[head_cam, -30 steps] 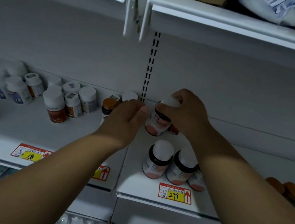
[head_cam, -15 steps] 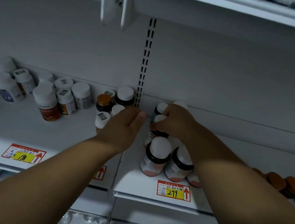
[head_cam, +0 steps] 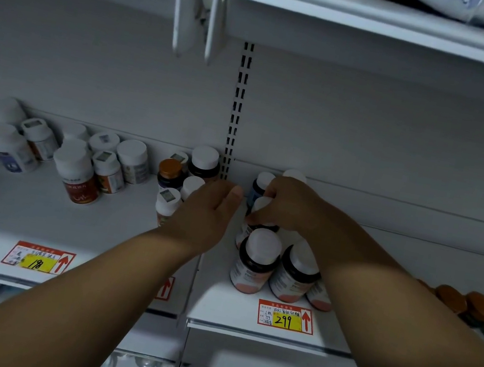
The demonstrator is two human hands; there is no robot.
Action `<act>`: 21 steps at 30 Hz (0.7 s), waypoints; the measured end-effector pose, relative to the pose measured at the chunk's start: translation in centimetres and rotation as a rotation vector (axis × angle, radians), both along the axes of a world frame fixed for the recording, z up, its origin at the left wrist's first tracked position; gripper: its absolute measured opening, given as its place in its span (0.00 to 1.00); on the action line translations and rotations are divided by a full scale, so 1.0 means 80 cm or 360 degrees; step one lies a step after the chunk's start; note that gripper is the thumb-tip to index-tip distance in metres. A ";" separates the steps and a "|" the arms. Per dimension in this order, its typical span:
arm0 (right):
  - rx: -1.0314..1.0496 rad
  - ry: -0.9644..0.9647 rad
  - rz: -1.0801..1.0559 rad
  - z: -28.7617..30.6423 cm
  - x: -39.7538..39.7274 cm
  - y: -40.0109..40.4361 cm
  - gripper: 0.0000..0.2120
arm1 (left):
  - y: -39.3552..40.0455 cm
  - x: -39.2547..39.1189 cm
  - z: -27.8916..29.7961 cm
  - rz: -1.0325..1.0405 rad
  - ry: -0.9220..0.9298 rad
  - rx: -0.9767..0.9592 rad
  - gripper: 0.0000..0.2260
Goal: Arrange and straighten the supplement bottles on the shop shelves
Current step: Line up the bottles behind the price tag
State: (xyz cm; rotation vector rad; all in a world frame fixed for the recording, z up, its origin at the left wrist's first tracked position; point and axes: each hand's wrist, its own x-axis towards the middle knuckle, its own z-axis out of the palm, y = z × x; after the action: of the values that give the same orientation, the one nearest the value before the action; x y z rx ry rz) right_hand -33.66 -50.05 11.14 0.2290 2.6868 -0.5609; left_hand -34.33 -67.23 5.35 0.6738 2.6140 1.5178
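On the white shelf, at the seam between two bays, the right hand had its fingers curled round a white-capped dark supplement bottle standing just behind two like bottles, one at six o'clock of it and another at five o'clock. The left hand lay at nine o'clock of the held bottle, fingers straight and together, holding nothing, just in front of an orange-capped bottle. A yellow price tag marked 299 sat on the shelf edge. Mixed white-capped bottles stood well apart toward nine o'clock.
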 end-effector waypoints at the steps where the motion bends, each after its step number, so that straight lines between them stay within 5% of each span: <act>1: 0.0004 -0.0031 0.0000 0.000 -0.001 0.000 0.25 | 0.001 -0.001 0.000 -0.0005 0.0006 0.0004 0.18; 3: 0.0019 -0.0075 0.0004 -0.001 -0.005 0.004 0.15 | 0.003 -0.002 -0.001 -0.0021 0.0020 0.0010 0.17; 8: -0.0050 -0.0090 0.0025 0.000 -0.003 0.008 0.16 | 0.006 -0.005 -0.004 -0.0034 0.0021 0.0040 0.16; 12: -0.0166 0.0155 -0.0046 0.006 -0.007 0.018 0.18 | 0.011 -0.013 -0.002 -0.0050 0.0046 0.0021 0.17; 17: 0.0113 0.0734 -0.0330 -0.010 -0.016 0.054 0.15 | 0.027 -0.024 0.011 -0.0088 0.0117 -0.0028 0.16; 21: 0.0145 0.0582 -0.0303 -0.029 -0.020 0.060 0.21 | 0.043 -0.034 0.022 -0.0123 0.0133 -0.0089 0.11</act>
State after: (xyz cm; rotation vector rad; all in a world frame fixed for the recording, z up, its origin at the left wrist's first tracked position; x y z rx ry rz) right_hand -35.29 -45.29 8.86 0.4507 3.0705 -0.5849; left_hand -37.05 -63.81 7.12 0.8402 2.6452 1.4199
